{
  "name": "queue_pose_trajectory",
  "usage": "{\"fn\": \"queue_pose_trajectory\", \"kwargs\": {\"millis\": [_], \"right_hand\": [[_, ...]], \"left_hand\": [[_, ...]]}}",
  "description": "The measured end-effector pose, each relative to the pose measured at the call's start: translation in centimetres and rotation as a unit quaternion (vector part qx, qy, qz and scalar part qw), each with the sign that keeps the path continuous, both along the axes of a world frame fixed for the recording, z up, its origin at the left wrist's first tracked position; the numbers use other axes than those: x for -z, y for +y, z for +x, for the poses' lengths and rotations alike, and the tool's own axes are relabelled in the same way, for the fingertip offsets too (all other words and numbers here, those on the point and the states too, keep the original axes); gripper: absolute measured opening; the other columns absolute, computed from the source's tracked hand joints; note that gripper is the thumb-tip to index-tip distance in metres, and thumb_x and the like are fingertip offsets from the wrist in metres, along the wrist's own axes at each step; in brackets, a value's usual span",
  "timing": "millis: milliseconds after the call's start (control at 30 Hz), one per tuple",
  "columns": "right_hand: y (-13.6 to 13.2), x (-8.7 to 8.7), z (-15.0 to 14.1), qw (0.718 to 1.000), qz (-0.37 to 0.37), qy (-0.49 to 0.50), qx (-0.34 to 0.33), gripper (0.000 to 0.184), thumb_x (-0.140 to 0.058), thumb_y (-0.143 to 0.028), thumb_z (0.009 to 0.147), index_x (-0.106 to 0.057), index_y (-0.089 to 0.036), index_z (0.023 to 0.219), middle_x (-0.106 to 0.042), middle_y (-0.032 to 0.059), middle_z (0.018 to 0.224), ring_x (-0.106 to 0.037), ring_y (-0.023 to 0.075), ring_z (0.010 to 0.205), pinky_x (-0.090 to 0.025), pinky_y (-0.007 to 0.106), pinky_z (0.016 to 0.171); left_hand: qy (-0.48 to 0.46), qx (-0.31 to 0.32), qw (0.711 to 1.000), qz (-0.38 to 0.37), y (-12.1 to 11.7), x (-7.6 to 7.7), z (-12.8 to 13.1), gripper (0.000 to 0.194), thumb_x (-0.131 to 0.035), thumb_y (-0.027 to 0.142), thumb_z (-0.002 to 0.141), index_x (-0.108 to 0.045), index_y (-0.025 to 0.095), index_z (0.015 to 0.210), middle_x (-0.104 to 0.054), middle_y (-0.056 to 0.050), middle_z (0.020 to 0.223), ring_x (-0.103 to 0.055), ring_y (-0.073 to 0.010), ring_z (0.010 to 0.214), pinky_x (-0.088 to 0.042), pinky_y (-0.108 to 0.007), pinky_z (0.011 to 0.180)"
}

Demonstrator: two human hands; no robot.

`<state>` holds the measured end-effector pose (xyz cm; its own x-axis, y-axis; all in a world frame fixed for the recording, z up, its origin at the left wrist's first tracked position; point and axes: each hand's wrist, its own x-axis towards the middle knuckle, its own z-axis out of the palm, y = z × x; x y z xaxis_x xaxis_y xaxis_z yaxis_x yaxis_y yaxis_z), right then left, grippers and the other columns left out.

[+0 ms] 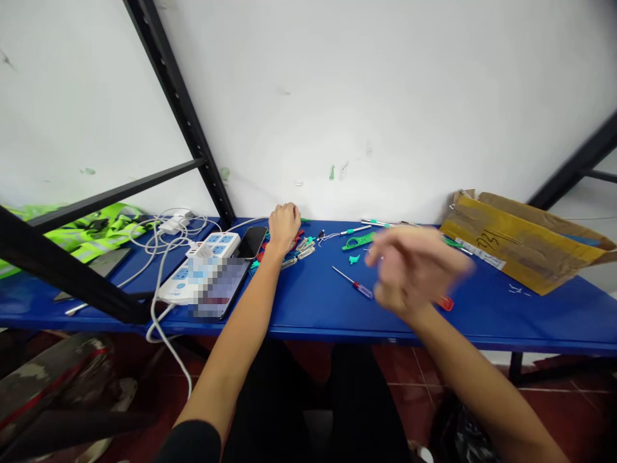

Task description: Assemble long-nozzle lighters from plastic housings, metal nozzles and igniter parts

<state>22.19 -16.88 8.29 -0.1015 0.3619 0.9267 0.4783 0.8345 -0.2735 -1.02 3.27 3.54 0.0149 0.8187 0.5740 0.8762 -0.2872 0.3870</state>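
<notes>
My left hand (284, 225) is over a pile of small parts near the back of the blue table, its fingers curled down and away from me. Whatever it grips, if anything, is hidden. Beside it lie several small metal-and-teal pieces (304, 247) and some red parts. My right hand (417, 267) is raised above the table and smeared by motion, so its fingers cannot be made out clearly. To its left lies a screwdriver (362, 289) with a purple handle. A green plastic part (357, 242) and a small teal piece (354, 259) are behind the screwdriver.
A white power strip (222, 247) with tangled cables and two phones (252, 243) stand left. At right is an open yellow-taped cardboard box (515, 241). A red part (445, 303) lies by my right wrist. Black shelf posts (186, 109) rise at the sides; a yellow-green vest (96, 231) lies far left.
</notes>
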Motion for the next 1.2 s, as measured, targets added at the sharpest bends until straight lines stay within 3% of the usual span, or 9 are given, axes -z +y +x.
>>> {"fn": "queue_pose_trajectory", "kwargs": {"millis": [133, 233, 367, 567, 733, 833, 933, 1033, 1200], "right_hand": [[11.3, 2.6, -0.4, 0.999, -0.01, -0.024, 0.018, 0.027, -0.041, -0.023, 0.111, -0.054, -0.028, 0.134, -0.071, 0.0077, 0.122, -0.063, 0.0158, 0.072, -0.057, 0.037, 0.068], [14.4, 6.0, 0.6, 0.997, -0.051, -0.061, 0.013, 0.022, -0.044, -0.02, 0.108, -0.059, -0.024, 0.124, -0.071, 0.0086, 0.114, -0.062, 0.0161, 0.072, -0.054, 0.034, 0.068], [14.6, 8.4, 1.7, 0.991, -0.104, -0.088, 0.004, 0.019, -0.047, -0.021, 0.106, -0.064, -0.022, 0.114, -0.073, 0.0099, 0.112, -0.062, 0.0181, 0.073, -0.053, 0.035, 0.072], [14.9, 8.2, 1.3, 0.98, -0.186, -0.055, 0.031, 0.025, -0.048, -0.037, 0.113, -0.063, -0.023, 0.126, -0.076, 0.0107, 0.119, -0.069, 0.0227, 0.085, -0.056, 0.041, 0.088], [14.7, 8.3, 1.3, 0.972, -0.228, -0.048, 0.021, 0.045, -0.043, -0.057, 0.114, -0.061, -0.023, 0.137, -0.076, 0.012, 0.125, -0.071, 0.0279, 0.112, -0.054, 0.045, 0.101], [14.6, 8.5, 1.2, 0.966, -0.25, -0.065, 0.0, 0.051, -0.051, -0.064, 0.11, -0.061, -0.023, 0.139, -0.077, 0.0104, 0.125, -0.072, 0.0262, 0.11, -0.057, 0.04, 0.092], [14.7, 8.6, 1.0, 0.959, -0.271, -0.082, 0.007, 0.049, -0.047, -0.063, 0.111, -0.066, -0.022, 0.129, -0.08, 0.0061, 0.105, -0.073, 0.0229, 0.09, -0.055, 0.035, 0.079], [14.5, 8.4, 1.1, 0.955, -0.275, -0.092, 0.053, 0.047, -0.048, -0.06, 0.112, -0.066, -0.022, 0.133, -0.077, 0.0026, 0.093, -0.068, 0.0214, 0.078, -0.049, 0.033, 0.073], [14.9, 8.0, 2.2, 0.945, -0.269, -0.141, 0.125, 0.043, -0.06, -0.058, 0.108, -0.073, -0.025, 0.132, -0.075, 0.0025, 0.092, -0.068, 0.0237, 0.082, -0.046, 0.034, 0.074]], "left_hand": [[0.022, 0.042, 0.997, -0.063, 0.7, 1.6, -1.9, 0.021, -0.067, 0.028, 0.098, -0.081, 0.015, 0.108, -0.079, -0.022, 0.109, -0.065, -0.042, 0.126, -0.046, -0.055, 0.109], [0.024, 0.074, 0.993, -0.093, 1.4, 2.6, -2.8, 0.016, -0.081, 0.028, 0.087, -0.082, 0.018, 0.099, -0.08, -0.019, 0.098, -0.066, -0.0427, 0.122, -0.046, -0.059, 0.109], [-0.012, 0.097, 0.993, -0.069, 2.4, 3.2, -3.0, 0.014, -0.082, 0.025, 0.087, -0.08, 0.018, 0.099, -0.077, -0.017, 0.092, -0.069, -0.0397, 0.112, -0.05, -0.056, 0.103], [-0.128, 0.111, 0.983, 0.065, 2.0, 1.8, -2.4, 0.016, -0.065, 0.028, 0.105, -0.073, 0.022, 0.117, -0.073, -0.014, 0.116, -0.068, -0.0282, 0.106, -0.053, -0.045, 0.101], [-0.253, 0.198, 0.938, 0.131, -0.6, 0.0, 0.6, 0.013, -0.061, 0.032, 0.109, -0.068, 0.022, 0.114, -0.074, -0.008, 0.105, -0.07, -0.0209, 0.097, -0.057, -0.037, 0.093], [-0.404, 0.293, 0.867, 0.006, -2.0, -0.2, 2.9, 0.012, -0.067, 0.032, 0.104, -0.06, 0.023, 0.106, -0.07, -0.002, 0.09, -0.069, -0.0151, 0.075, -0.057, -0.028, 0.07], [-0.463, 0.342, 0.809, -0.12, -2.4, 0.1, 4.0, 0.019, -0.07, 0.031, 0.097, -0.053, 0.023, 0.099, -0.069, 0.001, 0.082, -0.07, -0.0142, 0.067, -0.057, -0.025, 0.06], [-0.481, 0.347, 0.79, -0.151, -2.1, 0.2, 3.6, 0.019, -0.066, 0.032, 0.093, -0.049, 0.024, 0.096, -0.066, 0.002, 0.077, -0.074, -0.0161, 0.069, -0.062, -0.027, 0.061], [-0.495, 0.365, 0.764, -0.196, -1.5, 0.2, 2.1, 0.019, -0.061, 0.029, 0.084, -0.056, 0.022, 0.101, -0.066, 0.001, 0.074, -0.077, -0.0216, 0.081, -0.065, -0.032, 0.067]]}}
